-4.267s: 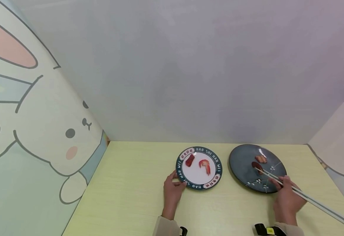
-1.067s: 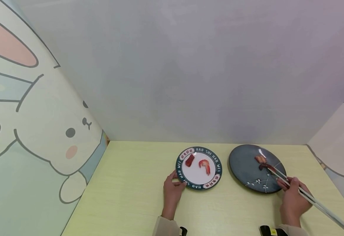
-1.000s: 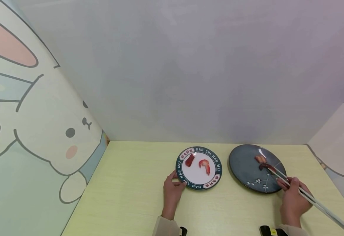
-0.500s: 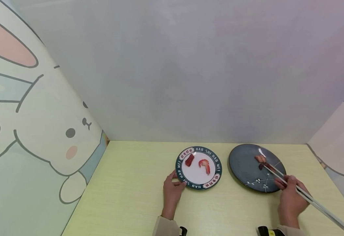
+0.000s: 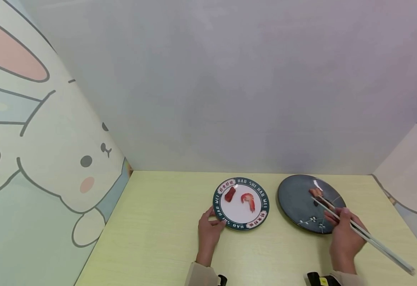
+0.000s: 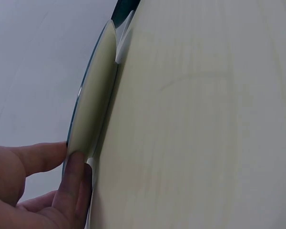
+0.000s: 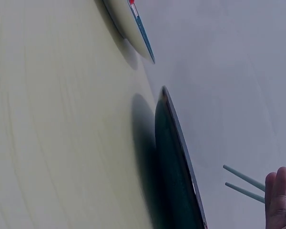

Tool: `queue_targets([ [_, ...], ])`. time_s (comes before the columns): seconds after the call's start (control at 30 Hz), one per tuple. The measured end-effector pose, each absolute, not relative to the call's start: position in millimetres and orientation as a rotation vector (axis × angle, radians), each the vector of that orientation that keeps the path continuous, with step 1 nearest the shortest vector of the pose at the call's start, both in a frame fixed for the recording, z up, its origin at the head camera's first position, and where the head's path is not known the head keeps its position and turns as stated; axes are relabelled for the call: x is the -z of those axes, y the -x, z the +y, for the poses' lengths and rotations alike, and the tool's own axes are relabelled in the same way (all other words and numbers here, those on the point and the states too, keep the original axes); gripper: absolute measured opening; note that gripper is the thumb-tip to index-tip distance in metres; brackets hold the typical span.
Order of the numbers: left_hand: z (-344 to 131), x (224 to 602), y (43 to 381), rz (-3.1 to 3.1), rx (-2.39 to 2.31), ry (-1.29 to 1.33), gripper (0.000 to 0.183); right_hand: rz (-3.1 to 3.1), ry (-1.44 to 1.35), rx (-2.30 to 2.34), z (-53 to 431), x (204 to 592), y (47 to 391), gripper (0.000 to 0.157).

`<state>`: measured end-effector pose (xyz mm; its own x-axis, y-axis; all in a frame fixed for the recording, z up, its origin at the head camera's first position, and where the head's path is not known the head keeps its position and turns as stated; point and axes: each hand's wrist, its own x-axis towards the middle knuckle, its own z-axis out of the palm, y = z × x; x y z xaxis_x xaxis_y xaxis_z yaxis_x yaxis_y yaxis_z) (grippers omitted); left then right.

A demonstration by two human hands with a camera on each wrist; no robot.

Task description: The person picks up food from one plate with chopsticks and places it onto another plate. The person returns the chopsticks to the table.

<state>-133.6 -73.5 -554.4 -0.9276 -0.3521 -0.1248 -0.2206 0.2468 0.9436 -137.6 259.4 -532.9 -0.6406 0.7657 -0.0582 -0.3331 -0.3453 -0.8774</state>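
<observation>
In the head view my left hand (image 5: 209, 234) holds the lower left rim of a white plate (image 5: 238, 215) with a dark green lettered border. The left wrist view shows its thumb and fingers pinching that rim from above and below. A pink shrimp (image 5: 253, 205) and a small red piece of food (image 5: 230, 194) lie on the plate. My right hand (image 5: 347, 238) grips a pair of pale chopsticks (image 5: 383, 249), tips apart over a dark plate (image 5: 296, 202). Near the tips are a pinkish-tan piece (image 5: 315, 192) and a dark reddish-brown piece (image 5: 323, 203), which the chopsticks partly cover.
Both plates stand toward the back of a pale wooden table (image 5: 151, 230), close to a grey wall (image 5: 208, 99). A narrow gap separates them. On the left rises a panel with a rabbit drawing (image 5: 62, 167); another panel (image 5: 408, 174) closes the right side.
Around a second ago the chopstick tips were at the dark piece; since then my right hand has shifted left and the tips have spread, the dark piece staying on the plate. My left hand stays put.
</observation>
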Motion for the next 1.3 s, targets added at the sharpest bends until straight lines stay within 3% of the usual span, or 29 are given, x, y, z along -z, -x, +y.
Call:
queue_targets([
  [1.1,-73.3,558.0,135.0,-2.387,1.781,-0.564,0.065,-1.432,0.472,-2.067,200.7,534.2,141.1,0.020],
  [1.3,-72.9,558.6,135.4,-2.388,1.779,-0.566,0.065,-1.525,0.461,-2.069,185.6,535.9,138.5,0.033],
])
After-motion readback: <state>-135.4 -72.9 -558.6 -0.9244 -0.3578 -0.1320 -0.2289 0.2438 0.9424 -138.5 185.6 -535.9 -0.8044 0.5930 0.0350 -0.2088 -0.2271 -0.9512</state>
